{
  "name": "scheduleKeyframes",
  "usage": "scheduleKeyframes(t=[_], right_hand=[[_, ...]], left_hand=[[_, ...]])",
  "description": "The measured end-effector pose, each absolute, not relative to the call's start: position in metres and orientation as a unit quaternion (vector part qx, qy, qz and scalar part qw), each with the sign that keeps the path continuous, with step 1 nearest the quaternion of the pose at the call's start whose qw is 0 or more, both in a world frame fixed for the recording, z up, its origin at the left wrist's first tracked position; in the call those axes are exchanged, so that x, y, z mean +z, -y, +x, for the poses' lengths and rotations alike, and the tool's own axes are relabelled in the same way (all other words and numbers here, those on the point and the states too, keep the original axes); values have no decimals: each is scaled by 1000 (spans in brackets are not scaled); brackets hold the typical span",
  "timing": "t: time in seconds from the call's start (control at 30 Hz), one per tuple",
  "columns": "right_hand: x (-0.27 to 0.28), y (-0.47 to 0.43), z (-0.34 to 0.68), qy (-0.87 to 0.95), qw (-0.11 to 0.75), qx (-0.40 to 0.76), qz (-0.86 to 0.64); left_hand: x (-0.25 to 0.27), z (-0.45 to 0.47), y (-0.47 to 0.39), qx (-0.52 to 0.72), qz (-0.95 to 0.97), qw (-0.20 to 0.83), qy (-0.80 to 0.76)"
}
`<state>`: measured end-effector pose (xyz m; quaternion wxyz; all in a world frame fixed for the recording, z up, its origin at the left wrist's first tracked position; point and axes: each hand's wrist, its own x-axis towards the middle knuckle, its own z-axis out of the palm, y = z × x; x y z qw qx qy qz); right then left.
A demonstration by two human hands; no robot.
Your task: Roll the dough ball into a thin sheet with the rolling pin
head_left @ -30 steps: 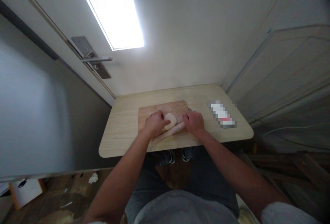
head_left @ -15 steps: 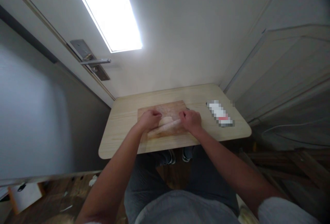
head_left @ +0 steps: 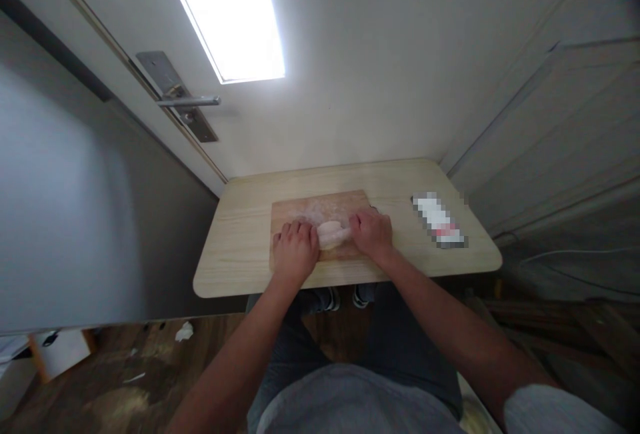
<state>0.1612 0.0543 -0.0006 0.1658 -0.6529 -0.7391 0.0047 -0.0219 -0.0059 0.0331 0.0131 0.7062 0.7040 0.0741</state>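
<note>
A wooden cutting board (head_left: 320,204) dusted with flour lies on the small table. On it is a pale, roundish piece of dough (head_left: 329,226). Just on my side of the dough, partly across its near edge, runs a light rolling pin (head_left: 336,242). My left hand (head_left: 296,246) lies over the pin's left end, fingers curled down around it. Wrapped round the right end is my right hand (head_left: 371,231), its thumb side toward the dough. Both ends of the pin are hidden under my hands.
The light wooden table (head_left: 235,234) stands against a white door with a metal handle (head_left: 190,101). A pixelated flat object (head_left: 439,221) lies to the right of the board. Below on the left, a crumpled white scrap (head_left: 184,331) is on the floor.
My left hand has moved from the dough's left edge down onto the rolling pin's left end. My right hand stays at the right end. The camera view has shifted slightly.
</note>
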Motion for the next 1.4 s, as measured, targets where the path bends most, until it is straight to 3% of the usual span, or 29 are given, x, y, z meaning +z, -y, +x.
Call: scheduleKeyframes(t=[0.7,1.4], right_hand=[[-9,-37,165,750,155,-46,-642],[10,-60,163,766,142,-10,-627]], left_hand=[[15,-23,12,56,712,12,-700],[21,-24,-3,57,706,15,-706]])
